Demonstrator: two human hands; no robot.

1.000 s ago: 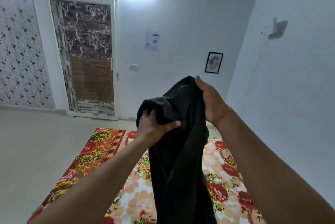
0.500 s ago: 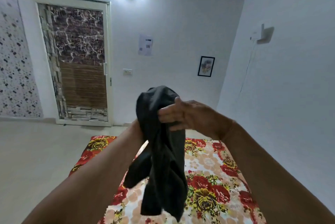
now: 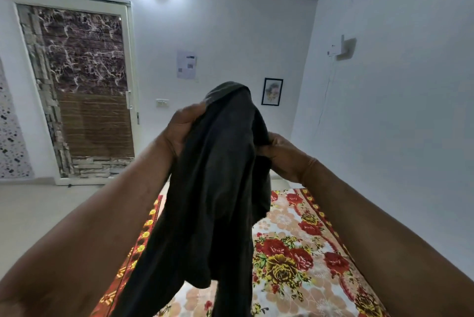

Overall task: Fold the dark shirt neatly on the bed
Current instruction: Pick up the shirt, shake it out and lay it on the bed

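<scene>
From the head camera, the only view, both arms reach forward and hold the dark shirt in the air above the bed, which is covered by a floral sheet. The shirt is bunched and hangs in loose folds: its top rises in a hump between the two hands, and its lower parts trail toward the near edge of the picture, seemingly clear of the sheet. The left hand grips the cloth at its upper left side, fingers curled in behind the fabric and mostly hidden, thumb up along the edge. The right hand is closed on a fold at the right side of the bundle, a little lower, with fabric caught in its fingers. Neither hand is open, and both have hold of the shirt alone. Nothing of the shirt lies flat on the bed yet, so the step in hand looks like sorting out the garment in the air and finding its edges or shoulders before any fold is made. The next move probably calls for drawing the hands apart to spread the cloth, then lowering it smooth onto the sheet; a twisted sleeve could spoil the first fold.
</scene>
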